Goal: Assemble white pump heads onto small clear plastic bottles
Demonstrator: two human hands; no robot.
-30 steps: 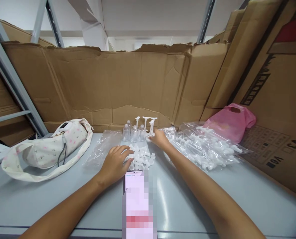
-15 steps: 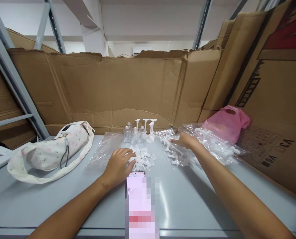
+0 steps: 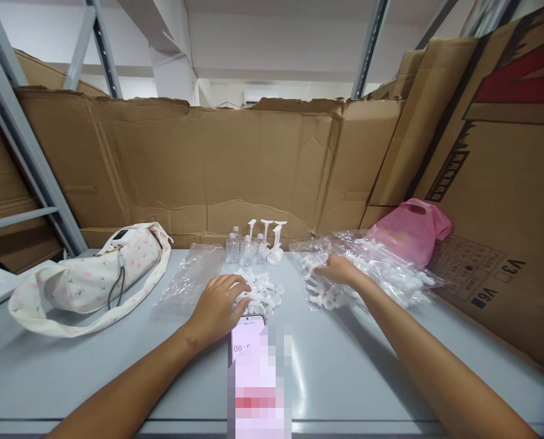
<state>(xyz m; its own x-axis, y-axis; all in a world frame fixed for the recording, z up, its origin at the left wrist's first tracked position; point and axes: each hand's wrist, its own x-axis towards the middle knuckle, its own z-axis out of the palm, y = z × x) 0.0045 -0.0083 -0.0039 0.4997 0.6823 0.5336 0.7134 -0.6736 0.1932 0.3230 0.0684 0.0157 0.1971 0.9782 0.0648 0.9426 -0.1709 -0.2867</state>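
Some small white bits (image 3: pixel 265 294) lie on the counter (image 3: pixel 345 366) by the left hand (image 3: pixel 218 303), its fingers apart. The right hand (image 3: pixel 339 269) seems to be picking white parts (image 3: pixel 327 299) from a clear bag (image 3: pixel 305 246); its grip is hidden. Next likely needs a soft pinch.

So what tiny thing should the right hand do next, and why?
Maybe pinch one white plastic piece and lift it: the right hand is reaching down, fingers bent, right among those pieces by the clear bag, while the left hand rests at another white pile.
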